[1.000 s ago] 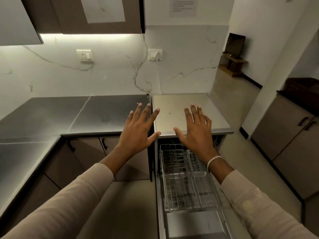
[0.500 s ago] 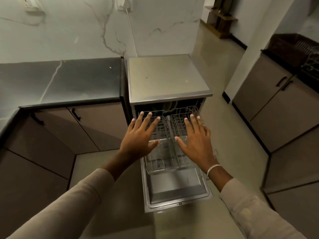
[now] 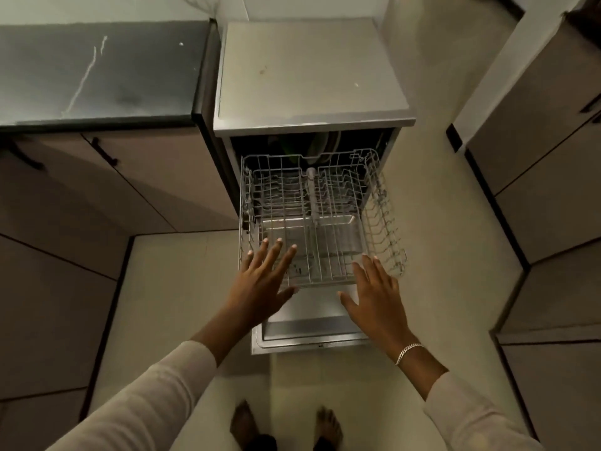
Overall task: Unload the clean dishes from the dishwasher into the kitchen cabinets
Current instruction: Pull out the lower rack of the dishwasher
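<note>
The dishwasher (image 3: 312, 70) stands open with its door (image 3: 305, 333) folded down to the floor. Its wire rack (image 3: 383, 222) is pulled out over the door and looks bare. Deep inside the dark cavity, the rims of a few plates (image 3: 325, 144) show. My left hand (image 3: 263, 284) hovers flat, fingers spread, over the rack's near left corner. My right hand (image 3: 377, 301) is spread the same way over the near right edge. Neither hand holds anything.
A dark countertop (image 3: 97, 70) with lower cabinets (image 3: 136, 177) below it lies to the left. More cabinet fronts (image 3: 549, 157) stand at the right. My bare feet (image 3: 286, 428) stand on pale floor just behind the door.
The view has tilted down from the counter and wall to the open dishwasher. Both spread hands have come lower, toward the rack's near edge.
</note>
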